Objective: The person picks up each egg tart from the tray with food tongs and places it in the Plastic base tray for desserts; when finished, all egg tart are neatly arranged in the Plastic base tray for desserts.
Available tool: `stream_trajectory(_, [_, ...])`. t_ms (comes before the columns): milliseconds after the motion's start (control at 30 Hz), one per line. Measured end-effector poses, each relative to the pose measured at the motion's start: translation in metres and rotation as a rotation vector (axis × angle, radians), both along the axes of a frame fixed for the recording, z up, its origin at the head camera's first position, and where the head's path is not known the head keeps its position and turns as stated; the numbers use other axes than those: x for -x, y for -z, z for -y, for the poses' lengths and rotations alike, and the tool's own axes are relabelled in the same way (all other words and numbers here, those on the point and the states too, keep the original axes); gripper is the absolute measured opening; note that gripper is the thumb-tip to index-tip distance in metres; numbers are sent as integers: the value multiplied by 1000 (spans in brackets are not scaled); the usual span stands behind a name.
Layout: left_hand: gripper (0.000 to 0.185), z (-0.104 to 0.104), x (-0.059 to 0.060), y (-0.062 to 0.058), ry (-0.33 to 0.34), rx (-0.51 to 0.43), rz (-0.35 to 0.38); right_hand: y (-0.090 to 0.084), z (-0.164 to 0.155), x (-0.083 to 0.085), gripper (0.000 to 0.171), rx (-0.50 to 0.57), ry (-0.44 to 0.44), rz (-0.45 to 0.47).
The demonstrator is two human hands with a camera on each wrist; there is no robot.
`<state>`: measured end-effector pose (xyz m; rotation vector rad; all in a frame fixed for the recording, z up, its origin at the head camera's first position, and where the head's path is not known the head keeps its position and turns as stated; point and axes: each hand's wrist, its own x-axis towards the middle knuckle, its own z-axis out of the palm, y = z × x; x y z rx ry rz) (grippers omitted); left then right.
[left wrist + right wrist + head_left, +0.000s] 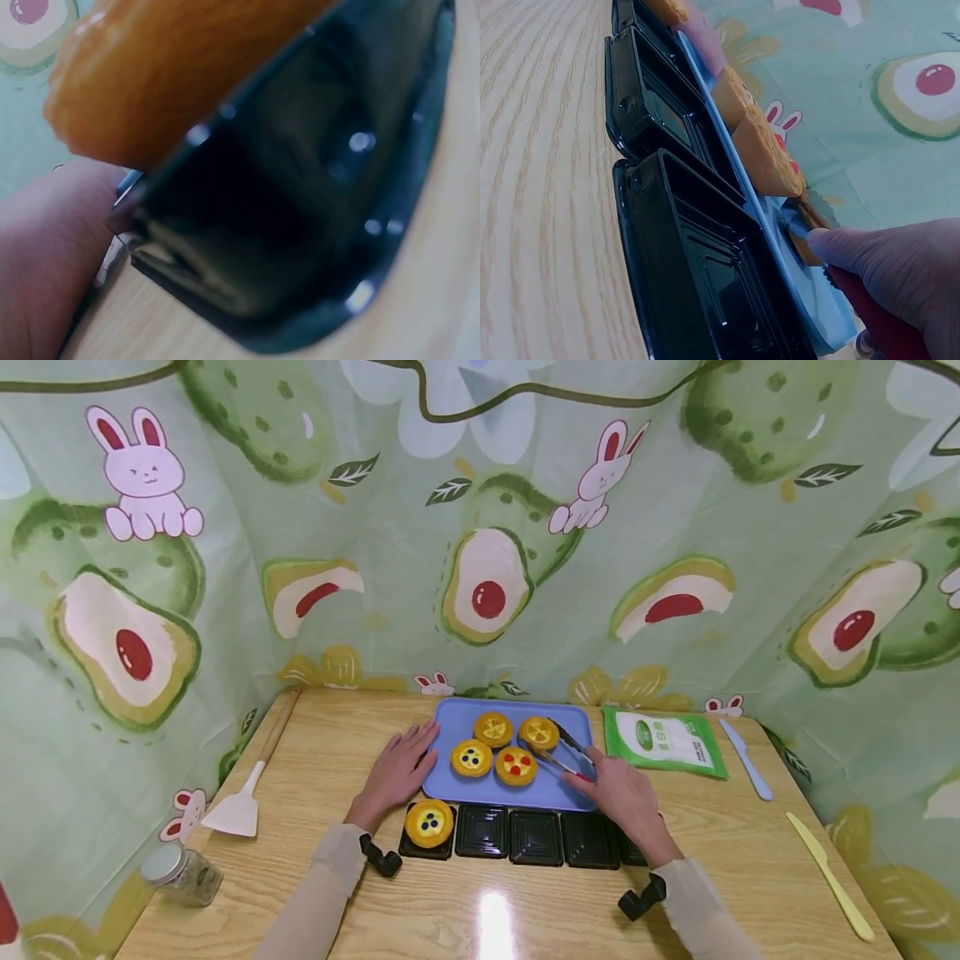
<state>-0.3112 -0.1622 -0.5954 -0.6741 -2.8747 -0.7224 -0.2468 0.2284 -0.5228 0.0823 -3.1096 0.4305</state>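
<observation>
In the head view my right hand [618, 789] grips a pair of tongs [555, 762] with red on the handle. The tongs' ends stand around the far right egg tart [538, 733], topped with yellow pieces. Beside it on the blue tray [480, 792] lie another yellow-topped tart [492, 729], a blueberry tart [472, 759] and a red-topped tart [516, 766]. My left hand [401, 764] rests at the tray's left edge, fingers extended. In front, a blueberry tart [429, 823] sits in the leftmost of several square black plastic trays [482, 831].
A green and white packet [663, 742] lies right of the tray, then a blue knife [746, 760] and a yellow knife [828, 875]. On the left are a wooden-handled spatula [251, 777] and a glass jar [182, 874]. A patterned curtain [390, 527] hangs behind the table.
</observation>
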Motion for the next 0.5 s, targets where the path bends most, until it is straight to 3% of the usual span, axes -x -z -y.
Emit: stream_trajectory(500, [59, 1, 0, 1, 3, 5, -9, 1, -3, 0, 81, -1, -12, -26])
